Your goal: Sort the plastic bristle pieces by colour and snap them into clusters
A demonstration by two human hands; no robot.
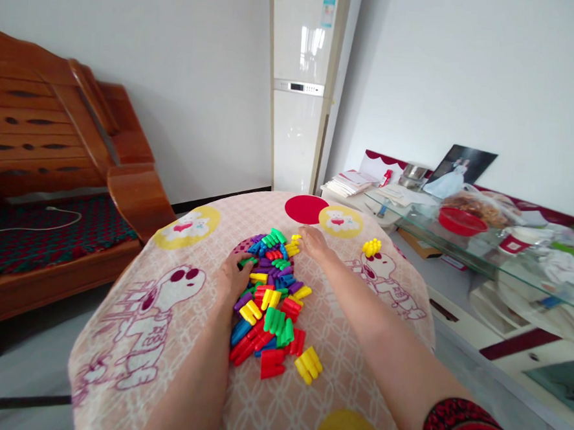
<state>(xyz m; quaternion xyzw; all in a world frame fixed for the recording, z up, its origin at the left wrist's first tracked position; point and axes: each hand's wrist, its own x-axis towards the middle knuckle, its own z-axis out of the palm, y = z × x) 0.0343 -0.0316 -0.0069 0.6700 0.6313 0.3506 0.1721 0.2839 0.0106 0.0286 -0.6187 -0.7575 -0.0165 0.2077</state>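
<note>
A heap of bullet-shaped plastic building blocks (274, 319) in red, yellow, green, blue and purple lies on the round table. At the heap's far left edge is my left hand (233, 278), its fingers curled round a green building block (247, 262), partly hidden by them. On the far right side of the heap, my right hand (313, 244) pinches a small yellow building block (296, 237). Other yellow blocks lie just beneath those fingertips. Apart from the heap, a cluster of yellow blocks (372, 247) stands at the table's right.
A patterned pink cloth (187, 326) covers the table. To the left is a wooden bench (132, 199). On the right, a glass-topped cabinet (413, 226) carries papers, a red bowl (462, 221), a paper cup (519, 239) and a photo (459, 170). A tall white cabinet-like unit (296, 131) stands behind.
</note>
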